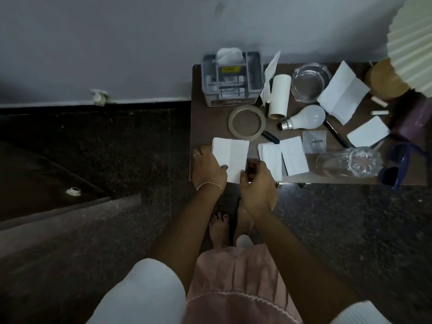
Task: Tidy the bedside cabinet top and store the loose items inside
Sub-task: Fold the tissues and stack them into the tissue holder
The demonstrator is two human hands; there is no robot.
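Hands first: your left hand (208, 168) lies flat with its fingers spread on the near left corner of the cabinet top (210, 118), pinning the left edge of a creased white paper (231, 159). Your right hand (256, 181) is curled at that paper's near right corner, fingertips pinched together, it seems on the paper's edge, though something small and dark sits under them and you cannot tell from here what it is.

Just right of that sheet lie two more folded papers (284, 157) side by side. Beyond them, farther from you, are a ring of tape (247, 121), a cardboard tube (278, 97), a light bulb (304, 118) and a dark marker (336, 134). A grey tissue box (231, 79) stands at the far left against the wall, with a glass ashtray (308, 81) and another open sheet (342, 92) to its right. A tipped glass (348, 161) and blue sunglasses (397, 169) lie at the near right, by the lamp (411, 43).

Judging by this clutter, you are near the start: almost everything is on top, nothing looks stored, and the cabinet's inside is out of view.
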